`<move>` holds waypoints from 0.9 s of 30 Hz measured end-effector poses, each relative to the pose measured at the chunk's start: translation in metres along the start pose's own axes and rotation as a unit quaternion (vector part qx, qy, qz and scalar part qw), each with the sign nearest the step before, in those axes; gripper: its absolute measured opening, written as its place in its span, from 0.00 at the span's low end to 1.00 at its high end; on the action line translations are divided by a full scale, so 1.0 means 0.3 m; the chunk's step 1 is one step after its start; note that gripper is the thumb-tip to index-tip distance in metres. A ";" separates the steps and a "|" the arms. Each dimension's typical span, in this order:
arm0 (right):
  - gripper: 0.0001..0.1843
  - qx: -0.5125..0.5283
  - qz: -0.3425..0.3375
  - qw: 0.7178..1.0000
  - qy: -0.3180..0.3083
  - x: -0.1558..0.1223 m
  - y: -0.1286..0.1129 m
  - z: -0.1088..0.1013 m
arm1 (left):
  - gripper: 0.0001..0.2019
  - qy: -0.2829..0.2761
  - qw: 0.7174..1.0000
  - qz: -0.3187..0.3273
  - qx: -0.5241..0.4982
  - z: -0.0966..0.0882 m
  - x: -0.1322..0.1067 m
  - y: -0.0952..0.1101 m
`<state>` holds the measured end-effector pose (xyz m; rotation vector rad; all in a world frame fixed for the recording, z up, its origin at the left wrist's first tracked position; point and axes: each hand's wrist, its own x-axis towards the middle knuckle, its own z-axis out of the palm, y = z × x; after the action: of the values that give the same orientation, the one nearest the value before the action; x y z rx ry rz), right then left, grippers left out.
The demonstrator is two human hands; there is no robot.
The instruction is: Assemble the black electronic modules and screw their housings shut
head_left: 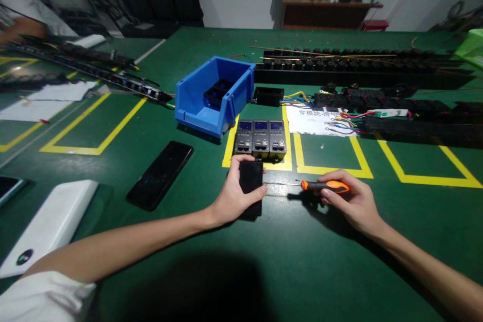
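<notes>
My left hand (234, 196) is closed around a small black box module (250, 181) held against the green table (271, 256). My right hand (350, 201) grips an orange-handled screwdriver (325, 186) lying almost level, its thin shaft pointing left with the tip at the module's right side. Just beyond the module stand three grey modules (260, 139) with blue displays, side by side inside a yellow taped rectangle.
A blue bin (196, 95) holding black parts stands behind left. A black phone (160, 174) and a white device (49, 226) lie at left. Long black power strips (358, 73), coloured wires (341, 123) and a labelled paper (313, 119) fill the back right.
</notes>
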<state>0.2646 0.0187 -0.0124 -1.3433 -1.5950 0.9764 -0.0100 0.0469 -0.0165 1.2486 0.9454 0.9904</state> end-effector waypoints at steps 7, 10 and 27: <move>0.09 0.009 -0.004 1.000 -0.008 -0.004 0.004 -0.004 | 0.27 -0.001 1.000 0.007 0.009 0.000 -0.001 -0.002; 0.09 0.007 -0.005 1.000 -0.007 -0.006 0.008 -0.005 | 0.27 0.001 1.000 0.013 0.028 0.001 -0.002 -0.002; 0.07 -0.037 -0.077 0.996 0.018 0.003 0.002 0.003 | 0.23 0.021 0.979 0.128 0.156 -0.006 0.009 0.000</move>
<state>0.2638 0.0195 -0.0132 -1.2593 -1.6954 0.8027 -0.0109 0.0499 -0.0168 1.6501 1.0178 1.0988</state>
